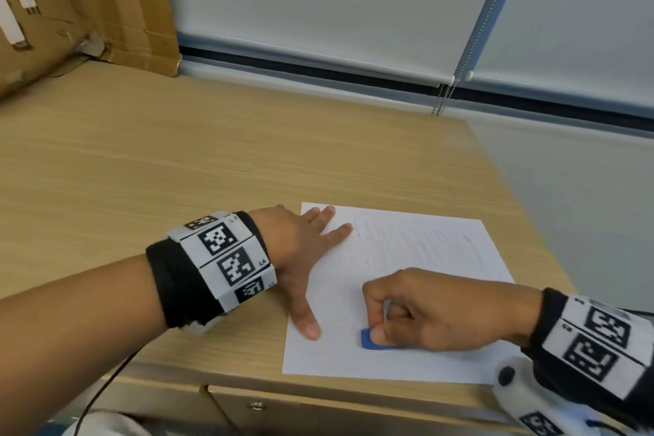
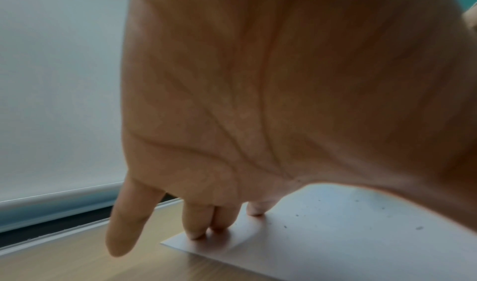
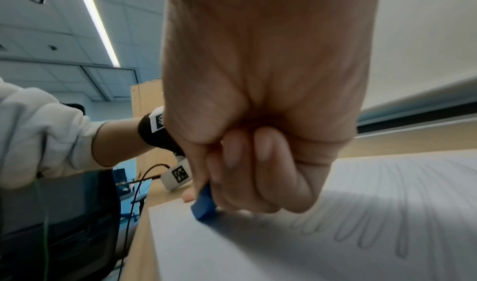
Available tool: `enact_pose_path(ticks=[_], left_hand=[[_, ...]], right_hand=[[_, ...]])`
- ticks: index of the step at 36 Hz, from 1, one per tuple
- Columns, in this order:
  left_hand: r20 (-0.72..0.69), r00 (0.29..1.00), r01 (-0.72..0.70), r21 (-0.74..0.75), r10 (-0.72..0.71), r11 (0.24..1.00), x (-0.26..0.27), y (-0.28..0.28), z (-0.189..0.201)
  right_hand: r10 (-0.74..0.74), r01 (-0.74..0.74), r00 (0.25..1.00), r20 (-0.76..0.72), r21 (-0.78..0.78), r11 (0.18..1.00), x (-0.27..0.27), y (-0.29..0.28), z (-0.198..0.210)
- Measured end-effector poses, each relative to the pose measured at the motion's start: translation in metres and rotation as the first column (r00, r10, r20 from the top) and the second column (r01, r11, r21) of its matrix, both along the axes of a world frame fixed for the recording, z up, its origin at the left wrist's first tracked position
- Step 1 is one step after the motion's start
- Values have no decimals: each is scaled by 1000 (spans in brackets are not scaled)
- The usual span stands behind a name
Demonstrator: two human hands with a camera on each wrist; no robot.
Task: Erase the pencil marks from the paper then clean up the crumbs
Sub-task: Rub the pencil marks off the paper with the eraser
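Observation:
A white sheet of paper [image 1: 417,258] lies on the wooden desk near its front right corner. Faint looping pencil marks [image 3: 374,230] run across it. Small dark crumbs [image 2: 356,214] dot the sheet near my left hand. My left hand [image 1: 304,251] lies flat with fingers spread, pressing the paper's left edge, fingertips [image 2: 198,234] on its far corner. My right hand [image 1: 417,311] pinches a blue eraser [image 1: 371,340] between thumb and fingers, its end down on the paper's near part. In the right wrist view the eraser [image 3: 204,205] touches the sheet close to its left edge.
The wooden desk [image 1: 177,159] stretches left and back. A cardboard box [image 1: 81,0] stands at the back left corner. A window blind [image 1: 336,3] with a bead chain [image 1: 460,64] closes off the back. The desk's front edge with a drawer [image 1: 318,411] is just below the paper.

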State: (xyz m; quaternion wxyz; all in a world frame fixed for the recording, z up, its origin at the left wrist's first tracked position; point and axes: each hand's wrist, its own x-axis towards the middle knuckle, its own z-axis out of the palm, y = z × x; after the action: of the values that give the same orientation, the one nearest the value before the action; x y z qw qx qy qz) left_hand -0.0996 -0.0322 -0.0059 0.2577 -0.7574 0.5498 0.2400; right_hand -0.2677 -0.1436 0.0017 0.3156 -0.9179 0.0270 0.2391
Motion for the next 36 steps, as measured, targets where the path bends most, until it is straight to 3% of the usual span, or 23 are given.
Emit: enact_pose_path(ticks=[5, 10, 15, 20, 26, 31, 36], left_hand=[[-2, 1000, -5, 4, 5, 1000, -1, 0, 0], [-5, 1000, -4, 7, 4, 1000, 1, -1, -1], [7, 1000, 6, 5, -6, 1000, 1, -1, -1], [-1, 1000, -3, 23, 3, 1000, -1, -1, 0], [26, 1000, 9, 19, -10, 1000, -2, 1, 1], [27, 1000, 15, 24, -16, 1000, -3, 0, 2], [27, 999, 21, 18, -22, 1000, -2, 0, 2]], right_hand=[[-127, 129, 990, 54, -43, 991, 8, -13, 2], [-8, 9, 999, -49, 12, 1000, 0, -2, 1], [-123, 124, 992, 33, -25, 992, 7, -17, 4], [-6, 6, 999, -42, 18, 1000, 2, -8, 1], [-83, 85, 996, 40, -39, 996, 11, -22, 0], [-22, 21, 999, -47, -25, 999, 21, -22, 4], [-93, 107, 989, 119, -120, 987, 57, -37, 7]])
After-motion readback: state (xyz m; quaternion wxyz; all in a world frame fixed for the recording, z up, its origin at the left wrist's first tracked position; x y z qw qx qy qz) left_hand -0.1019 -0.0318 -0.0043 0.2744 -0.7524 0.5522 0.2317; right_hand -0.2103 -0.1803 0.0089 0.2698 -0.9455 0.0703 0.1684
